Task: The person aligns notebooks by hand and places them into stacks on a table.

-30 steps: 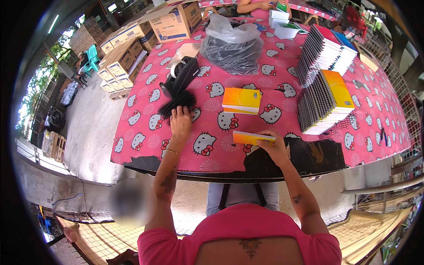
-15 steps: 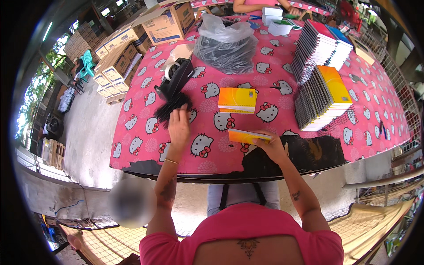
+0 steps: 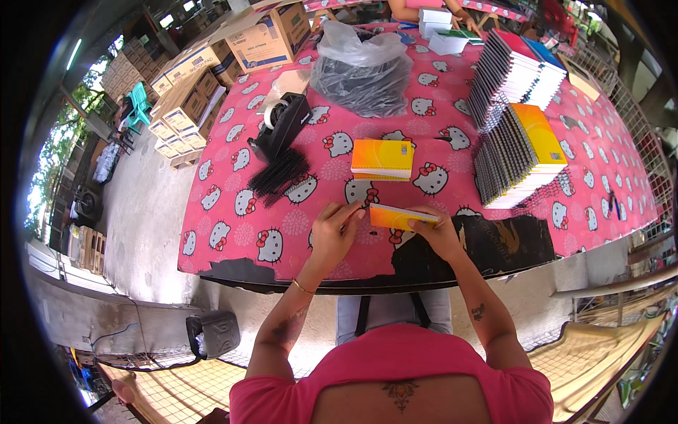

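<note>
My right hand (image 3: 436, 230) grips a small yellow-orange notebook (image 3: 390, 218) by its right end, above the table's near edge. Close to the notebook's left end is my left hand (image 3: 335, 232), fingers closed in a pinch; what they hold is too small to make out. Farther left lies a loose pile of black binding coils (image 3: 279, 175), beside a black tape dispenser (image 3: 284, 124) with a roll of tape. A short stack of yellow notebooks (image 3: 382, 159) sits just beyond the held one. To the right stands a tall stack of yellow coil-bound notebooks (image 3: 519, 159).
A clear plastic bag (image 3: 361, 71) with dark contents sits toward the back. More coil-bound books (image 3: 512, 74) are stacked behind the yellow ones. Pliers (image 3: 614, 205) lie at the far right. Cardboard boxes (image 3: 268, 35) stand at the back left. Across the table, another person's arm (image 3: 417, 10) shows.
My left hand has moved right and nearer, from the coil pile to beside the held notebook, its fingers pinched. My right hand keeps its grip on the notebook, almost unmoved.
</note>
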### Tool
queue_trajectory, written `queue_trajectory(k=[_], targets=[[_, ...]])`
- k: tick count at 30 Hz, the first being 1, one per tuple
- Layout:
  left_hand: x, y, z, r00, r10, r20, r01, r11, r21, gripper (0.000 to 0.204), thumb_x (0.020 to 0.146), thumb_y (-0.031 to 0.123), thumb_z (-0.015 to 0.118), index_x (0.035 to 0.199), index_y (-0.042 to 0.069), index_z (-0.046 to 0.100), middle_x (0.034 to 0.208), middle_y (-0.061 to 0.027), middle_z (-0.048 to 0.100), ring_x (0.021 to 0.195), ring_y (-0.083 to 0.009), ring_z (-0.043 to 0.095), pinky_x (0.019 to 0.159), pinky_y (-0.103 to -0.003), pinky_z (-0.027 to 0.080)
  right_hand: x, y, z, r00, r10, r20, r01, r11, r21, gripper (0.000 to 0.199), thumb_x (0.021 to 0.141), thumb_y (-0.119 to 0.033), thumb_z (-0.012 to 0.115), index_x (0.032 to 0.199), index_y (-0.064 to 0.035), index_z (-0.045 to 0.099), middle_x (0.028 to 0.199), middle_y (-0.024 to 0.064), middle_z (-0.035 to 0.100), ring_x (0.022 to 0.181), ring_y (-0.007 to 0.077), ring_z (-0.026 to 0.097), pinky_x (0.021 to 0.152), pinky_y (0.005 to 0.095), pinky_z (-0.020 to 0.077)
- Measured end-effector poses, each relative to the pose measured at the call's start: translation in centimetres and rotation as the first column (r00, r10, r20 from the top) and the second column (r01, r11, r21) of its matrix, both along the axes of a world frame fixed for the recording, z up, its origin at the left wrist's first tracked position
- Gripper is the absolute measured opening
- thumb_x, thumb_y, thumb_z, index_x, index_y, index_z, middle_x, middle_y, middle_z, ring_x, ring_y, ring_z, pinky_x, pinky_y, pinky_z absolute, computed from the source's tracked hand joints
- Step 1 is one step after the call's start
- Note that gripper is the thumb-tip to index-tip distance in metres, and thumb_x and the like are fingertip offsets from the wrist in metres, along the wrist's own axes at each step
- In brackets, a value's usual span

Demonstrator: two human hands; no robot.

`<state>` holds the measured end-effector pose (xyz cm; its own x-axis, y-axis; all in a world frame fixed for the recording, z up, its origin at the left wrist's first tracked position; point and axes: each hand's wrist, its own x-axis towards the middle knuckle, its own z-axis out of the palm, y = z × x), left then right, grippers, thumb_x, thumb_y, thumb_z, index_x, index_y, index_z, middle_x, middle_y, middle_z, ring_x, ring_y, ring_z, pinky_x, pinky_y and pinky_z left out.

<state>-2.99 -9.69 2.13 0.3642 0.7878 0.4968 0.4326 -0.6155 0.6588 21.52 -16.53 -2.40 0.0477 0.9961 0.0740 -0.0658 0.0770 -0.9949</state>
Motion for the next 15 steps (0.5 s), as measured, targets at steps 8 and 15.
queue_trajectory(k=[8, 15], targets=[[-0.7, 1.1, 3.0, 0.959, -0.269, -0.089, 0.272, 0.962, 0.014, 0.025, 0.090, 0.008, 0.069, 0.114, 0.004, 0.064, 0.090, -0.0137, 0.065, 0.080, -0.0276, 0.067, 0.064, -0.037, 0.052, 0.6, -0.9, 1.4, 0.995, 0.041, 0.088, -0.044, 0.998, 0.035, 0.024, 0.095, -0.009, 0.066, 0.117, 0.0019, 0.067, 0.105, 0.0050, 0.070, 0.097, 0.0104, 0.063, 0.086, 0.0250, 0.0497], [-0.6, 0.9, 3.6, 0.915, -0.323, -0.244, 0.345, 0.937, 0.053, 0.023, 0.090, 0.017, 0.069, 0.110, 0.007, 0.063, 0.098, -0.0112, 0.064, 0.080, -0.0327, 0.066, 0.063, -0.041, 0.053, 0.2, -1.9, 2.0, 0.991, 0.068, 0.114, -0.077, 0.994, 0.076, 0.024, 0.096, -0.007, 0.064, 0.117, 0.0031, 0.066, 0.106, 0.0069, 0.070, 0.098, 0.0112, 0.063, 0.088, 0.0255, 0.0494]])
